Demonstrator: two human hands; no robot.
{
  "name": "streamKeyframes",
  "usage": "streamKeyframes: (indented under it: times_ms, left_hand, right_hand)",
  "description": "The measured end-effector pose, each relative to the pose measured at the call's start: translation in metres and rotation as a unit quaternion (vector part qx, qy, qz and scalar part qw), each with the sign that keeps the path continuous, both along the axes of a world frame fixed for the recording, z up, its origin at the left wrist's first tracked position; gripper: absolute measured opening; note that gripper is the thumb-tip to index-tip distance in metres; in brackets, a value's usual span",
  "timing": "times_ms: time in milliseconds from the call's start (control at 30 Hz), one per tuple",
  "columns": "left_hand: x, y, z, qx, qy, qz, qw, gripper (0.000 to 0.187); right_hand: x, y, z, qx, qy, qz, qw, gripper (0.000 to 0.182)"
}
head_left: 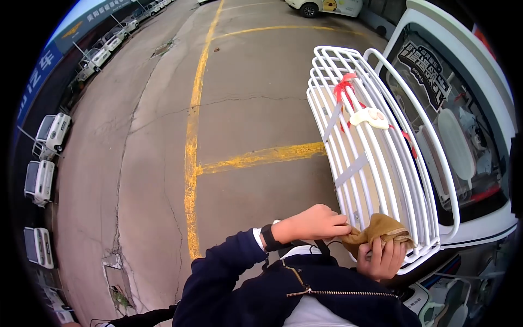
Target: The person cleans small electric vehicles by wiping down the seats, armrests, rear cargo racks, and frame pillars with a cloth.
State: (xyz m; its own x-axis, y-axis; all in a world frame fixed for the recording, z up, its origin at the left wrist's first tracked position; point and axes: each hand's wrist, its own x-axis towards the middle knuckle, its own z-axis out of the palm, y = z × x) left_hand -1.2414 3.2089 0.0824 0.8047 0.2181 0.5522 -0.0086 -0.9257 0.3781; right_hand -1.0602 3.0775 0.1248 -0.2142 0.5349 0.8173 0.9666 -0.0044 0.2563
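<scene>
My left hand (316,222), with a black band on its wrist, pinches one end of a brown cloth (378,229). From below, the fingers of my right hand (383,259) wrap round the bunched other end of it. The cloth lies crumpled against the near end of a white tubular rack (384,169) fixed to the vehicle's side. Farther along the bars, a red ribbon (344,90) is tied beside a cream-coloured plush-like piece (369,117).
A white vehicle (479,71) with a stickered window (436,82) stands at the right. Grey strips (351,170) cross the rack. Yellow lines (193,141) mark the cracked pavement. Small white vehicles (41,182) line the left, and another (327,6) is parked at the back.
</scene>
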Motion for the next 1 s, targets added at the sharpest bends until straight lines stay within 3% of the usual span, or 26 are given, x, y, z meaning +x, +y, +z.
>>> streamKeyframes:
  times_ms: [133, 200, 267, 333, 400, 433, 533, 600, 667, 733, 800, 900, 1000]
  left_hand:
    - [-0.021, 0.066, -0.005, 0.059, 0.069, 0.071, 0.993, 0.019]
    - [-0.034, 0.091, 0.0, 0.017, 0.053, 0.138, 0.989, 0.021]
    - [-0.048, 0.113, 0.005, -0.034, 0.011, 0.18, 0.983, 0.024]
    - [-0.053, 0.129, 0.008, -0.097, -0.031, 0.22, 0.97, 0.026]
    - [-0.055, 0.152, 0.007, -0.222, -0.225, 0.278, 0.907, 0.032]
    - [-0.059, 0.166, 0.006, -0.224, -0.223, 0.268, 0.91, 0.032]
    - [-0.079, 0.21, 0.004, -0.156, -0.167, 0.189, 0.955, 0.032]
    - [-0.086, 0.238, 0.003, -0.135, -0.152, 0.123, 0.971, 0.031]
    - [-0.087, 0.261, 0.003, -0.112, -0.14, 0.057, 0.982, 0.03]
    - [-0.09, 0.273, 0.002, -0.142, -0.068, -0.095, 0.983, 0.03]
    - [-0.09, 0.28, -0.006, -0.148, -0.049, -0.17, 0.973, 0.03]
    - [-0.087, 0.313, 0.014, -0.129, -0.041, -0.265, 0.955, 0.031]
    - [-0.075, 0.354, 0.048, -0.105, -0.074, -0.321, 0.938, 0.03]
  right_hand:
    - [-0.041, 0.072, -0.008, -0.147, 0.209, 0.165, 0.953, 0.03]
    - [-0.046, 0.102, -0.017, -0.096, 0.275, 0.159, 0.943, 0.03]
    - [-0.05, 0.115, -0.025, -0.017, 0.302, 0.131, 0.944, 0.035]
    - [-0.062, 0.134, -0.021, -0.029, 0.3, 0.104, 0.948, 0.037]
    - [-0.08, 0.16, -0.012, -0.044, 0.287, -0.045, 0.956, 0.037]
    - [-0.079, 0.171, -0.021, -0.023, 0.202, -0.089, 0.975, 0.038]
    - [-0.077, 0.202, -0.038, -0.028, 0.15, -0.197, 0.969, 0.046]
    - [-0.082, 0.222, -0.031, 0.044, 0.114, -0.246, 0.962, 0.037]
    - [-0.077, 0.233, -0.031, 0.097, 0.042, -0.232, 0.967, 0.031]
    - [-0.081, 0.233, -0.033, 0.086, 0.042, -0.243, 0.965, 0.032]
    - [-0.083, 0.23, -0.026, 0.075, 0.029, -0.246, 0.966, 0.033]
    - [-0.088, 0.223, -0.018, 0.06, 0.088, -0.257, 0.961, 0.034]
    - [-0.098, 0.246, 0.025, 0.188, 0.158, -0.242, 0.939, 0.034]
